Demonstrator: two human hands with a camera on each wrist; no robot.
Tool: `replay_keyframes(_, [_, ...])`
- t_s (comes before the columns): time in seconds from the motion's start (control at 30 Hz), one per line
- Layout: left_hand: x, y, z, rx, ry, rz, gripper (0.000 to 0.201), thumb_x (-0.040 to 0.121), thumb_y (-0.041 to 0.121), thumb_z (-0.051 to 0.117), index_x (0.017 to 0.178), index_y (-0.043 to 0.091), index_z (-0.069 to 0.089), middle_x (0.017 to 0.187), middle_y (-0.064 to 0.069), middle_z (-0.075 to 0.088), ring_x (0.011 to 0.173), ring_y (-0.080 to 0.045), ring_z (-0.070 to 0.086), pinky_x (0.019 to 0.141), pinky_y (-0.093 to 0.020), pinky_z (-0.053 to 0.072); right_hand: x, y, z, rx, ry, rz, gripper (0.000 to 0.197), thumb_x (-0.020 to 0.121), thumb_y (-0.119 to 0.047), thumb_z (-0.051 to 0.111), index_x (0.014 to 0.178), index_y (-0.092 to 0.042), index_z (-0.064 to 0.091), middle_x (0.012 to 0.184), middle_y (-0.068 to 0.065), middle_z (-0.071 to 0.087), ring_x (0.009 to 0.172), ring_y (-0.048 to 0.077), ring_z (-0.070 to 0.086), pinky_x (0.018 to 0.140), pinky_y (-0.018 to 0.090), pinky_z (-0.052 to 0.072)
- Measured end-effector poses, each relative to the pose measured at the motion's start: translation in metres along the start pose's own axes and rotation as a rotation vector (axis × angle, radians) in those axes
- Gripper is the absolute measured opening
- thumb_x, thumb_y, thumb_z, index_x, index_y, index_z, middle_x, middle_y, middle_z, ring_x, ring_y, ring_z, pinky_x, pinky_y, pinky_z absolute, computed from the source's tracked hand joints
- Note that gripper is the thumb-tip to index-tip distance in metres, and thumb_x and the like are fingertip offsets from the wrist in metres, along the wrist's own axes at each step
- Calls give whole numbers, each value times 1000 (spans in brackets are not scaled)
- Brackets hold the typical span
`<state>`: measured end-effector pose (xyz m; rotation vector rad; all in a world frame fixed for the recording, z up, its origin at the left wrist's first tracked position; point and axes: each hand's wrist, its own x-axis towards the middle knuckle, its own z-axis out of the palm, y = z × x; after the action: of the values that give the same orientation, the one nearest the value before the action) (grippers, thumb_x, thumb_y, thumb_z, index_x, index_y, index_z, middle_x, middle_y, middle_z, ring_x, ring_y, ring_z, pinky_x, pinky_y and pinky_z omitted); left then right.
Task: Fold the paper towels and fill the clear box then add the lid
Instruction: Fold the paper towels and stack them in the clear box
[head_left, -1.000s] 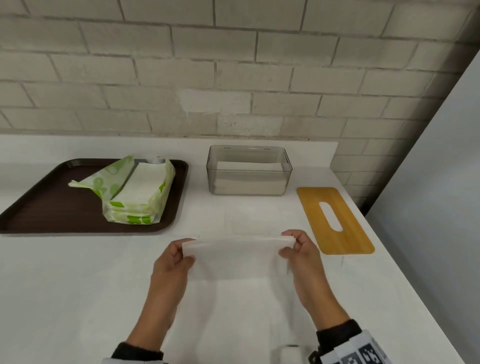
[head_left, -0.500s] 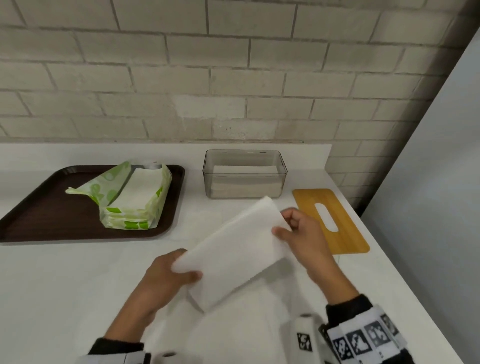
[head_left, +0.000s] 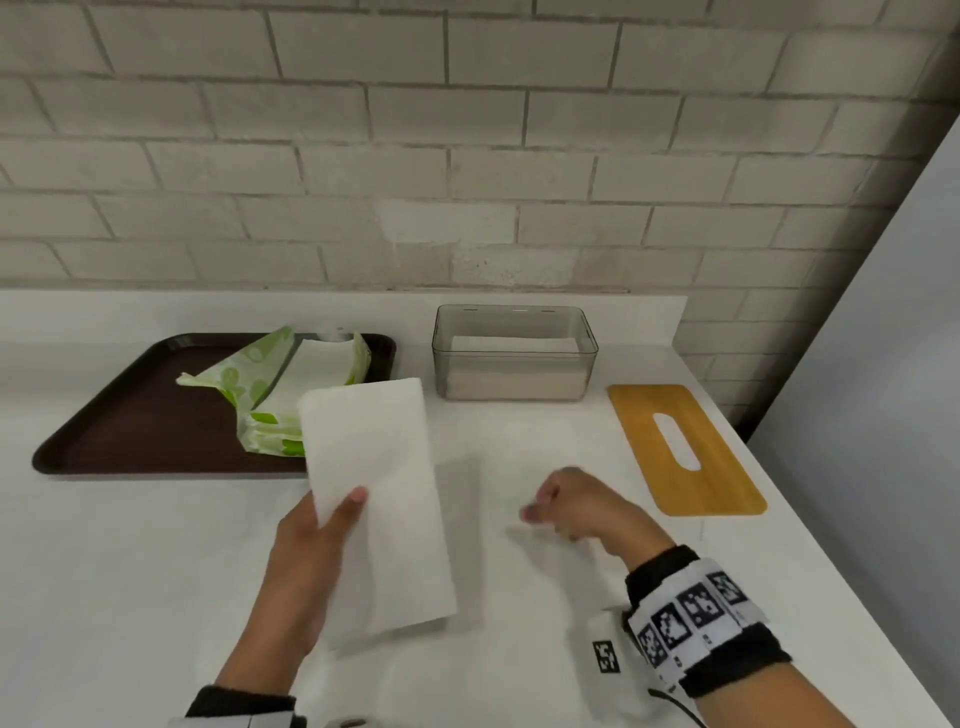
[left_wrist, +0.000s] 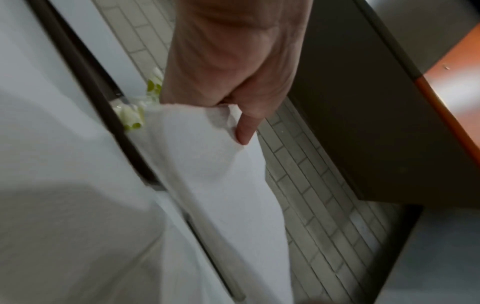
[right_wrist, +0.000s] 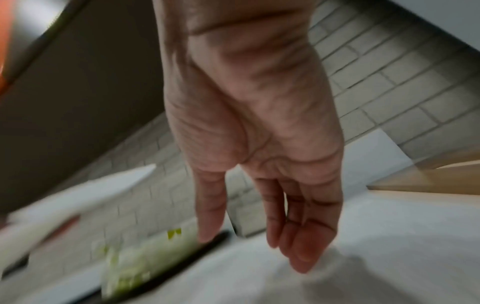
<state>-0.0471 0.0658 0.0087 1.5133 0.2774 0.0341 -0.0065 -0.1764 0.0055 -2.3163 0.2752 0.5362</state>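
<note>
A folded white paper towel (head_left: 376, 499) is held above the counter by my left hand (head_left: 317, 551), thumb on top and fingers hidden beneath; the left wrist view shows the thumb (left_wrist: 245, 131) pinching the towel (left_wrist: 213, 185). My right hand (head_left: 576, 506) hovers empty to the right of the towel, its fingers (right_wrist: 298, 236) relaxed and nearly straight. The clear box (head_left: 514, 353) stands at the back centre with folded towels inside. The wooden lid (head_left: 685, 449) with a slot lies flat at the right.
A dark brown tray (head_left: 130, 426) at the left holds an opened green-and-white paper towel pack (head_left: 291, 389). A brick wall runs behind the counter, and the counter's right edge drops off just past the lid.
My right hand has let go of the towel and drawn away to the right. The left hand alone now holds the folded towel, which has swung to stand lengthwise.
</note>
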Motion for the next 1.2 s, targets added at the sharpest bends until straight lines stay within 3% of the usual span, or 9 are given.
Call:
replay_keyframes(0.1, [1, -5, -10, -39, 23, -20, 18, 94, 22, 55, 111, 17, 60, 104, -2, 69, 97, -25, 63, 86, -40, 49, 5, 5, 20, -193, -32, 88, 40, 81, -43, 68, 91, -8, 53, 92, 5, 53, 77, 15, 53, 63, 21, 41])
replay_keyframes(0.23, [2, -9, -16, -43, 37, -35, 21, 95, 22, 54, 114, 16, 58, 110, -7, 67, 104, -29, 61, 100, -49, 43, 13, -3, 42, -345, 38, 179, 84, 74, -51, 71, 136, -7, 34, 140, 11, 29, 128, 33, 34, 102, 39, 34])
replay_keyframes(0.47, [-2, -8, -20, -129, 13, -73, 21, 97, 22, 48, 116, 16, 56, 107, -5, 66, 100, -28, 61, 91, -43, 46, 26, -7, 56, -225, 220, 197, 37, 87, -28, 59, 120, -16, 48, 127, 5, 46, 118, 27, 44, 97, 39, 37])
replay_keyframes(0.53, [-4, -5, -21, -200, -16, -94, 22, 99, 20, 45, 118, 16, 55, 106, -4, 66, 98, -25, 62, 87, -40, 46, 25, -4, 45, -10, 278, 93, 13, 88, -22, 60, 96, -14, 54, 102, 3, 57, 98, 21, 55, 88, 32, 45])
replay_keyframes(0.63, [-5, -3, -21, -256, -40, -102, 28, 99, 18, 44, 125, 21, 53, 111, -2, 66, 103, -25, 62, 91, -41, 46, 4, -9, 17, 349, 310, -116, 25, 87, -11, 62, 71, -18, 45, 74, 0, 51, 67, 13, 48, 62, 24, 40])
replay_keyframes(0.9, [-12, 6, 3, -347, -163, -158, 24, 98, 15, 45, 113, 25, 60, 105, -5, 72, 98, -27, 65, 87, -42, 49, -79, -55, -34, 1048, 33, -678, 21, 84, -19, 56, 102, -14, 66, 96, 4, 73, 87, 16, 69, 77, 27, 56])
replay_keyframes(1.0, [-17, 8, 20, -418, -234, -216, 25, 97, 18, 45, 114, 21, 62, 107, -7, 72, 98, -26, 67, 84, -41, 50, -67, -69, -18, 791, 336, -663, 18, 95, -21, 49, 91, -8, 60, 79, 16, 62, 74, 18, 57, 71, 26, 49])
replay_keyframes(1.07, [-23, 11, 31, -453, -279, -253, 27, 96, 21, 45, 117, 18, 62, 108, -9, 72, 99, -27, 67, 83, -41, 50, -51, -73, -3, 493, 579, -604, 23, 98, -22, 43, 78, -14, 48, 63, 5, 47, 59, 10, 42, 55, 15, 35])
replay_keyframes(1.2, [-30, 11, 44, -419, -341, -237, 34, 94, 35, 44, 111, 15, 65, 100, -7, 74, 89, -21, 71, 78, -36, 50, -39, -67, 19, 84, 733, -484, 27, 100, -31, 31, 111, -15, 49, 57, -9, 40, 49, 4, 36, 44, 18, 24])
